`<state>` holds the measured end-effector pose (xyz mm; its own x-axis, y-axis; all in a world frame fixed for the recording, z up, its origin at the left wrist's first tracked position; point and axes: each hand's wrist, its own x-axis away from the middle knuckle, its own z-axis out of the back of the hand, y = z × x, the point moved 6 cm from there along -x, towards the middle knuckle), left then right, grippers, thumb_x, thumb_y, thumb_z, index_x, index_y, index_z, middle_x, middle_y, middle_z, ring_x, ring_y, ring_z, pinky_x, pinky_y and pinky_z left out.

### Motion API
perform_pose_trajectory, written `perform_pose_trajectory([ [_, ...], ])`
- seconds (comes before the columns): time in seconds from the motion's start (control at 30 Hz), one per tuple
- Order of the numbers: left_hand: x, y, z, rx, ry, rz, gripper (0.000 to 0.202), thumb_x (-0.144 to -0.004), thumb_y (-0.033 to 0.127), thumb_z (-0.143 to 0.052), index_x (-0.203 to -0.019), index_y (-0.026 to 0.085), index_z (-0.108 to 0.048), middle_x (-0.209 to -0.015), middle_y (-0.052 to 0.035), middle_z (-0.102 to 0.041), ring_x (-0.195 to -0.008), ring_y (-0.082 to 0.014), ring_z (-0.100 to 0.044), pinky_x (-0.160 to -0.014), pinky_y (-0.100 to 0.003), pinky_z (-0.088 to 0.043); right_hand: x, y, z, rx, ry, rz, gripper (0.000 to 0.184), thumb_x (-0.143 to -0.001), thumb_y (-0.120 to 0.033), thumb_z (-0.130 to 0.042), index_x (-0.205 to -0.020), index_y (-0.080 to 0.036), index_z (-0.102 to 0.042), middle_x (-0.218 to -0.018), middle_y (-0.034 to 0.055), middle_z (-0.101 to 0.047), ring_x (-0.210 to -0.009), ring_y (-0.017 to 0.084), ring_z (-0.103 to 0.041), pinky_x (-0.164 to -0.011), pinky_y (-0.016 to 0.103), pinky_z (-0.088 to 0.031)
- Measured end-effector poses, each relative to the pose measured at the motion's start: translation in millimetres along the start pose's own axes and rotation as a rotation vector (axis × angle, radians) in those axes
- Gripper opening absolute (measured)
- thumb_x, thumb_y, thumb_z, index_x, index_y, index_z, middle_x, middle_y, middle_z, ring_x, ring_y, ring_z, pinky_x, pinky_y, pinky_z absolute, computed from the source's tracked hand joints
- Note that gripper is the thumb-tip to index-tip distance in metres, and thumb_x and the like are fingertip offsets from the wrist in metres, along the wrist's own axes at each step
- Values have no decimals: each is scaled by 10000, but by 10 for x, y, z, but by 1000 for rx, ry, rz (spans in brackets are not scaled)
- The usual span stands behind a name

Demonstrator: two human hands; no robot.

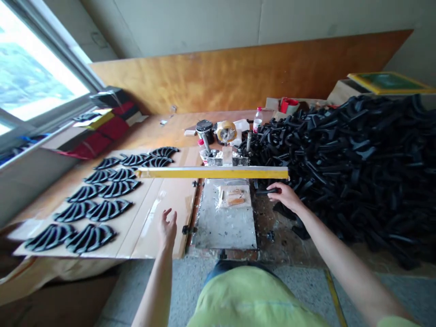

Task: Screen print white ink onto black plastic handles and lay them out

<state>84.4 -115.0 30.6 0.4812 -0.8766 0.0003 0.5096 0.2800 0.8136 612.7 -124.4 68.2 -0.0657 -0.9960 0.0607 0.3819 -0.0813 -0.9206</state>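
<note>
My right hand [284, 194] pinches a small, dark, elongated plastic piece [266, 192] between thumb and fingers, right of the metal plate. Its exact kind is unclear. Over the cardboard sheet [150, 218], my left hand [167, 225] is raised, fingers apart and holding nothing. Between the hands lies the grey metal plate [225, 227], with a small jig [235, 198] bearing orange-brown shapes near its far end. A yellow-edged frame [214, 173] spans above the plate, seen edge-on. Curved black pieces [111, 210] lie in fanned groups on the cardboard.
A large heap of black pieces [347, 168] covers the right side. Behind the frame are a tape roll [226, 131], a black can [204, 131] and a red-capped bottle [258, 119]. Clamp knobs [186, 230] flank the plate. A wooden board [231, 81] stands at the back.
</note>
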Motion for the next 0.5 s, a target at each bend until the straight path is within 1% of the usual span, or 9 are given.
perform_pose_trajectory([
  [0.07, 40, 218, -8, 84, -4, -23, 461, -825, 516, -541, -1164, 211, -611, -1453, -129, -474, -1282, -295, -489, -1051, -442, -379, -75, -224, -273, 21, 8, 136, 234, -742, -236, -695, -973, -214, -724, -958, 33, -650, -809, 166, -649, -747, 313, -552],
  [0.1, 48, 344, -30, 124, -13, -42, 438, -824, 500, -549, -1144, 210, -622, -1436, -128, -493, -1271, -288, -501, -1044, -436, -387, -108, -319, -447, 78, 5, 202, 211, -746, -210, -695, -954, -220, -733, -961, 35, -653, -855, 176, -642, -799, 331, -540],
  [0.2, 47, 747, -105, 242, -48, -104, 382, -808, 457, -586, -1085, 201, -647, -1389, -130, -540, -1235, -275, -536, -1022, -422, -413, -169, -487, -956, 283, -12, 380, 240, -785, -129, -660, -981, -241, -742, -975, 43, -658, -955, 194, -609, -917, 376, -490],
  [0.27, 35, 1020, -117, 311, -63, -152, 365, -796, 450, -606, -1052, 195, -658, -1327, -129, -585, -1186, -259, -570, -1000, -406, -435, -168, -507, -1179, 403, -16, 463, 266, -811, -108, -636, -1012, -250, -737, -980, 46, -655, -1000, 201, -585, -955, 382, -466],
  [0.33, 15, 1302, -91, 381, -68, -193, 369, -785, 465, -621, -1034, 196, -662, -1192, -111, -653, -1081, -224, -617, -945, -371, -474, -142, -495, -1290, 502, -13, 501, 287, -840, -110, -608, -1058, -256, -724, -999, 50, -649, -1019, 203, -568, -953, 370, -466],
  [0.4, -7, 1604, -53, 497, -75, -215, 377, -793, 497, -609, -1006, 191, -657, -983, -71, -689, -898, -171, -647, -836, -317, -519, -101, -491, -1328, 598, 16, 500, 295, -868, -139, -583, -1105, -261, -710, -1081, 63, -635, -1048, 213, -553, -954, 371, -465],
  [0.43, -13, 1762, -42, 567, -91, -221, 387, -803, 520, -589, -987, 186, -654, -861, -44, -677, -784, -146, -636, -763, -288, -531, -80, -500, -1336, 645, 36, 490, 297, -880, -157, -571, -1123, -264, -705, -1140, 71, -621, -1072, 221, -544, -961, 379, -460],
  [0.5, -8, 2074, -49, 681, -158, -230, 431, -833, 565, -525, -955, 173, -653, -644, 9, -594, -577, -112, -558, -621, -247, -520, -39, -534, -1361, 726, 53, 463, 311, -901, -188, -543, -1161, -269, -691, -1252, 83, -579, -1126, 242, -523, -980, 401, -446],
])
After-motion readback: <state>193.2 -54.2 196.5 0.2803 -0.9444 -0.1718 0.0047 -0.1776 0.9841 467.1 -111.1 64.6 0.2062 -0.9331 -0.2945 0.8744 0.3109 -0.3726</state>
